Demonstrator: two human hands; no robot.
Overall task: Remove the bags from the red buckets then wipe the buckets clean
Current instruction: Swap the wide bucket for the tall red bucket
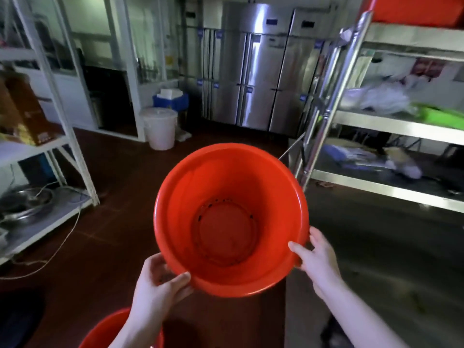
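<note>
Red round plastic bucket (231, 219) — bagless, dark specks inside — we hold above the floor, left hand (158, 285) and right hand (319, 259) gripping its rim; second red bucket (110, 330) is cut off below.

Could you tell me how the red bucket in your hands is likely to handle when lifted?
Probably light: the red bucket looks nearly empty and is held up by its rim between the left hand and right hand. Likely stiff, since the gripped rim looks round. Its glossy plastic may be slippery if wet.
</note>
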